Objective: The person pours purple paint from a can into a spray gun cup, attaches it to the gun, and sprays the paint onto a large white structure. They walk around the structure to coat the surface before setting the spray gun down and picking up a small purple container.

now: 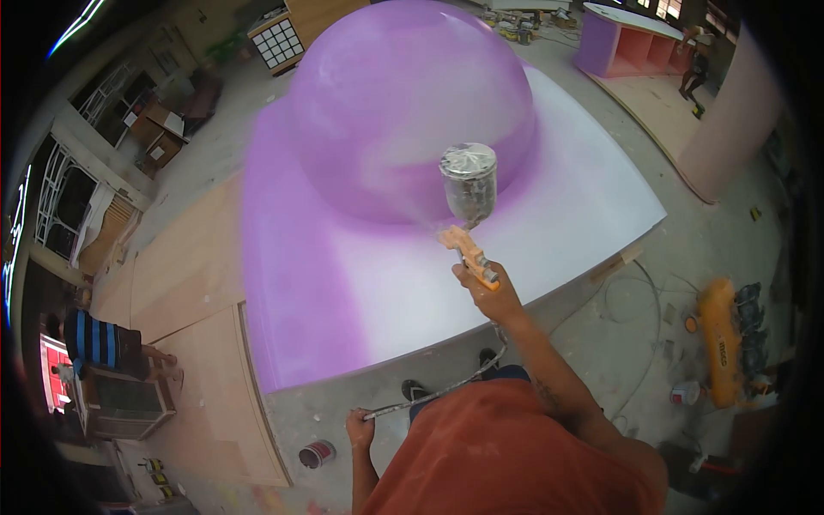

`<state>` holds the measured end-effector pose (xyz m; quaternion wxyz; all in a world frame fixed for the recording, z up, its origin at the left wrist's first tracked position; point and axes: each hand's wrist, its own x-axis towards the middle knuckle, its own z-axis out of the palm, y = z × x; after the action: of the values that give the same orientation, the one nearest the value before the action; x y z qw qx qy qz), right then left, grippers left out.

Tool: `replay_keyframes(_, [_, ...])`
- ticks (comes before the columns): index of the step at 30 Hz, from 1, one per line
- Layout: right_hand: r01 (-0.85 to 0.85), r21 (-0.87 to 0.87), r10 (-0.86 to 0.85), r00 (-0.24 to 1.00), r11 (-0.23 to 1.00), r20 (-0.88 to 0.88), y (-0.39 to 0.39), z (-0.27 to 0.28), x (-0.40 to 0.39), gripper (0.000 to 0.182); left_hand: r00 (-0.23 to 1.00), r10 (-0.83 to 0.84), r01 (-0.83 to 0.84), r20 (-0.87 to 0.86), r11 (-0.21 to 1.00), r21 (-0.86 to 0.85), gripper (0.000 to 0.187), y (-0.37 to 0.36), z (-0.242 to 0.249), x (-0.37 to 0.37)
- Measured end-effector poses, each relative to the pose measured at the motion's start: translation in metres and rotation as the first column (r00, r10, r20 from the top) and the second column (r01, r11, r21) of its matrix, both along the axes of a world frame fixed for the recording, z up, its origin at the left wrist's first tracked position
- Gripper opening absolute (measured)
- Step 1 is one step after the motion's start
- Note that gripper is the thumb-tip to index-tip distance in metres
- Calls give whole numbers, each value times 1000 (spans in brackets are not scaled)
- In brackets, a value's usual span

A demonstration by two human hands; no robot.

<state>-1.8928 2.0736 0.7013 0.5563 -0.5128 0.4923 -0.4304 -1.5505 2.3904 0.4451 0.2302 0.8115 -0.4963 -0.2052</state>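
Observation:
My right hand [492, 292] is wrapped round the handle of an orange spray gun [466, 251], which has a metal paint cup [469, 182] on top. A faint mist shows at the gun's nozzle. In front of it rises a large dome [403, 103], mostly purple with paler patches. The dome sits on a wide base panel [429, 300], purple on the left and white at the front and right. Low in the view, my left hand [360, 427] is closed round the air hose [429, 396], which runs up to the gun.
A paint can [317, 454] stands on the floor near my left hand. To the right are a yellow compressor [720, 343] and a coiled hose [659, 330]. One person [103, 343] is at the left by a cabinet [129, 403]; another [696, 64] is at the upper right.

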Motion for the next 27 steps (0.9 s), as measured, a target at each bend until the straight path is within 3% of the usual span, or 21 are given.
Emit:
replay_keyframes(2, [-30, 88, 31, 999, 996, -17, 2, 21, 16, 32, 1000, -6, 6, 12, 1000, 1, 12, 2, -3, -2])
replay_keyframes(6, [-105, 82, 106, 994, 991, -3, 1, 20, 34, 32, 999, 15, -16, -37, 1000, -11, 13, 11, -3, 13])
replay_keyframes(10, [21, -14, -21, 1000, 1000, -9, -2, -18, 0, 32, 996, -25, 22, -90, 999, -35, 14, 7, 2, 3])
replay_keyframes(13, [216, 34, -215, 976, 976, -12, -1, -29, -46, 33, 992, -125, 123, -36, 991, -47, 13, -7, -2, -15])
replay_keyframes(18, [432, 64, -431, 902, 899, -38, -39, -27, -147, 32, 970, -221, 221, -99, 975, -6, 12, -55, 4, -69])
replay_keyframes(23, [486, -68, -490, 864, 872, -114, -118, -4, -236, 34, 928, -337, 343, -159, 939, 13, 18, -100, 37, -146])
replay_keyframes(27, [499, -213, -540, 805, 840, -245, -148, 8, -255, 35, 925, -324, 327, -197, 945, -16, 18, -106, 15, -168])
